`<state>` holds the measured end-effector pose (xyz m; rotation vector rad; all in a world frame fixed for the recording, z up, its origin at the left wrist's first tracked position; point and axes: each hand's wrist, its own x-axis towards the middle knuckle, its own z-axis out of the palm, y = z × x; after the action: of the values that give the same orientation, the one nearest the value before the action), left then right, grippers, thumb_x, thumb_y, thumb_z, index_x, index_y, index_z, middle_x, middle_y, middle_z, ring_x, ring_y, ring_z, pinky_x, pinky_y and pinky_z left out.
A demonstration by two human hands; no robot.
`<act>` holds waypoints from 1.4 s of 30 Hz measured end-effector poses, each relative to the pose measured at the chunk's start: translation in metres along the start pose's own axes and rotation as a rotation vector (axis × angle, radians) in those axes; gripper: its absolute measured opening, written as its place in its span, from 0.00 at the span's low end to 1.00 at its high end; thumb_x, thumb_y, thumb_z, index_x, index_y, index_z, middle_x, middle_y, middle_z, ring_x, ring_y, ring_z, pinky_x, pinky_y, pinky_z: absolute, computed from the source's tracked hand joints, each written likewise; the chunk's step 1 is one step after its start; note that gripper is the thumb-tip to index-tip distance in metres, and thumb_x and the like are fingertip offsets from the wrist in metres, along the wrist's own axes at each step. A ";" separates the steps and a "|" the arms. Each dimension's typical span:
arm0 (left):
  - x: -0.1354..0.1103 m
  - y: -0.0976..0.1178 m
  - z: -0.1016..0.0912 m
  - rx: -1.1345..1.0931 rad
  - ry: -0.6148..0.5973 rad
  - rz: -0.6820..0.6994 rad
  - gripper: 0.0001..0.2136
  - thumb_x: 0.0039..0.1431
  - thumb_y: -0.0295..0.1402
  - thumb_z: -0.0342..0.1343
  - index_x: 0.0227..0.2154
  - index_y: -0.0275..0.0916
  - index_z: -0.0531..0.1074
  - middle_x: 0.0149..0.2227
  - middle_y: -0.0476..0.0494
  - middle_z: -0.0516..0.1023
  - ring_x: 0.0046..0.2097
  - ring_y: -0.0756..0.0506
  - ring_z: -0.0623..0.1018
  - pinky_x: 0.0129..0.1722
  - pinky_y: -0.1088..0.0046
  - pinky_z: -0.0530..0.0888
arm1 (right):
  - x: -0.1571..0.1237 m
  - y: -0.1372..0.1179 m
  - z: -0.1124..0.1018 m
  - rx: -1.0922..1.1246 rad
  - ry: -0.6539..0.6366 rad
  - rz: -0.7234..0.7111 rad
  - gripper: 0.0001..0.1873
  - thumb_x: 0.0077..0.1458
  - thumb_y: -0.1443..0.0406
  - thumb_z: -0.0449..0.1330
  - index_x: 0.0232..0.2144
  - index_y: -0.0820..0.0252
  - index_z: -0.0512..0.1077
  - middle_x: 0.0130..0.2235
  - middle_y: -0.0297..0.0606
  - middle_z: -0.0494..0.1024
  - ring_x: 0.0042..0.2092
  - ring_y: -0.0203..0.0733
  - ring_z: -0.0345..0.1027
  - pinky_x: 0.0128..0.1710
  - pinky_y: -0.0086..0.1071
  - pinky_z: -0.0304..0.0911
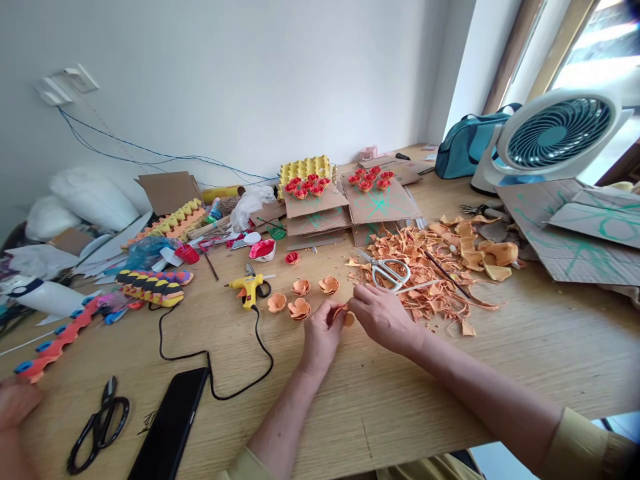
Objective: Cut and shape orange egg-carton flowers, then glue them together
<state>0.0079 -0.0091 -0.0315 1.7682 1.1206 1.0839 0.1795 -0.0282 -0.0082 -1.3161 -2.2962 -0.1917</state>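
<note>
Above the tan wooden bench (410,407), the left hand (321,333) is pinching an orange, cupped, carton-like flower (349,319), the right hand (383,319) adjoining, its grip hidden, and I'm judging the flower light, tearable, safest held by its base.

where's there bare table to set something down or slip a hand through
Bare table shows between the phone and left forearm, from there to the right forearm, then toward the green-marked cardboard. Crowded: orange blossoms by the left hand, the orange scraps, and white bags and red flowers toward the wall.
</note>
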 end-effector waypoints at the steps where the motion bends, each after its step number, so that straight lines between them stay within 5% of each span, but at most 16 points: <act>1: 0.000 0.000 0.000 -0.005 -0.009 -0.007 0.09 0.62 0.37 0.56 0.33 0.36 0.75 0.28 0.47 0.76 0.29 0.50 0.74 0.30 0.77 0.70 | 0.000 0.000 -0.001 0.003 -0.004 -0.018 0.12 0.66 0.70 0.52 0.31 0.59 0.72 0.34 0.38 0.70 0.34 0.40 0.59 0.34 0.33 0.49; 23: 0.001 -0.002 0.000 -0.061 0.075 -0.002 0.11 0.60 0.41 0.57 0.33 0.38 0.74 0.29 0.48 0.76 0.30 0.50 0.71 0.32 0.77 0.68 | 0.001 -0.003 0.000 0.072 0.028 0.068 0.12 0.68 0.67 0.49 0.36 0.61 0.72 0.35 0.39 0.70 0.34 0.39 0.61 0.34 0.31 0.52; 31: 0.004 0.000 0.000 -0.209 -0.017 -0.065 0.14 0.57 0.45 0.61 0.30 0.37 0.71 0.27 0.50 0.72 0.28 0.51 0.70 0.29 0.77 0.67 | -0.001 0.000 -0.002 0.072 0.011 -0.017 0.12 0.66 0.69 0.51 0.31 0.59 0.72 0.33 0.39 0.71 0.34 0.40 0.59 0.35 0.33 0.51; 36: 0.003 0.001 0.001 -0.206 0.040 -0.030 0.12 0.59 0.42 0.60 0.32 0.37 0.71 0.28 0.49 0.73 0.29 0.51 0.69 0.30 0.78 0.68 | -0.001 0.002 0.003 0.102 0.039 0.039 0.12 0.68 0.67 0.49 0.36 0.61 0.72 0.35 0.38 0.70 0.34 0.38 0.61 0.34 0.31 0.53; 42: 0.003 0.002 0.001 -0.233 0.001 -0.039 0.10 0.58 0.38 0.60 0.31 0.36 0.69 0.27 0.51 0.70 0.28 0.52 0.68 0.28 0.79 0.66 | -0.001 0.003 0.001 0.104 0.012 -0.002 0.13 0.66 0.69 0.50 0.31 0.59 0.71 0.33 0.38 0.70 0.32 0.39 0.59 0.34 0.32 0.51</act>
<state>0.0100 -0.0069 -0.0295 1.5579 0.9820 1.1432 0.1817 -0.0270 -0.0101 -1.2576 -2.2650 -0.0792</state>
